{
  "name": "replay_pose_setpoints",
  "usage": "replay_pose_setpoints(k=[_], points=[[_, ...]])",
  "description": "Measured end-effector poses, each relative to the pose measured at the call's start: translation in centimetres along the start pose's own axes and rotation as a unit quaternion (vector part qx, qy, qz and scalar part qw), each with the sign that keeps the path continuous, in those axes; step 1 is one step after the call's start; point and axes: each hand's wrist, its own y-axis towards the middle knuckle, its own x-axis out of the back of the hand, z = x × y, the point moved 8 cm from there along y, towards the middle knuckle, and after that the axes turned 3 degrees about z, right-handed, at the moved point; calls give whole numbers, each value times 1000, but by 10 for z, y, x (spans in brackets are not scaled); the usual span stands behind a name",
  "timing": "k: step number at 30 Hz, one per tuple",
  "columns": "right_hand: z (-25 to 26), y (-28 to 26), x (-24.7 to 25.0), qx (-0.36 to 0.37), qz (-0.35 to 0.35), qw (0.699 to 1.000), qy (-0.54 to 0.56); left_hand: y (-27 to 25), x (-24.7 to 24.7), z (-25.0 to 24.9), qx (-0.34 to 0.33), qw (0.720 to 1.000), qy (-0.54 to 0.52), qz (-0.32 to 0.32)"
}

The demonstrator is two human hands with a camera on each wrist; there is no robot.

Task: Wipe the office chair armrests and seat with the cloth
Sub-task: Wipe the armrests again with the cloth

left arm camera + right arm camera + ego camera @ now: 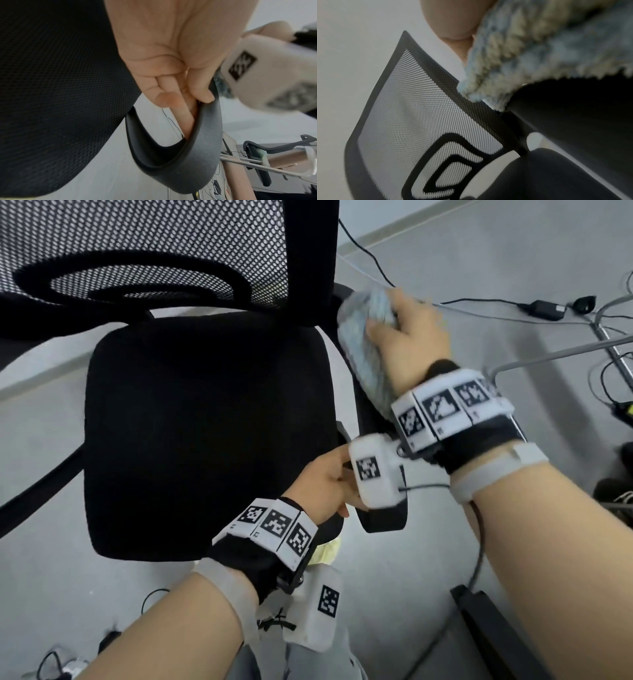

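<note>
Both of our hands sit on one armrest (368,412), its long axis running away from us: right hand (409,337) fingers curled round the cloth (363,337) at the far end, left hand (325,486) fingers gripping the near end, seat (205,433) just beside.

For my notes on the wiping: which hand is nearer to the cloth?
Right. The right hand holds the cloth and presses it on the armrest. The left hand is apart from it, gripping the armrest's front end.
</note>
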Motion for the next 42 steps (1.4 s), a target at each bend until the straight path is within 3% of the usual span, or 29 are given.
replay_pose_setpoints(k=[4, 7, 15, 19, 27, 36, 42], points=[[-1, 26, -19, -3, 56, 997, -47, -1, 0, 3, 3, 1000, -17, -3], [-11, 1, -26, -11, 90, 994, -59, 1, 3, 2, -5, 1000, -4, -18], [-41, -110, -31, 102, 48, 993, -46, -3, -1, -1, 0, 1000, -9, -4], [-52, -139, -37, 117, 26, 990, -68, -10, 1, -3, 9, 999, -36, 20], [-73, -185, -49, 140, 35, 985, -96, -9, -1, -6, 9, 997, -82, 2], [-88, -207, -55, 136, 23, 983, -124, -12, -3, -6, 1, 997, -72, -16], [-44, -166, -29, 129, 12, 975, -178, -15, -3, 3, 21, 997, -68, -26]])
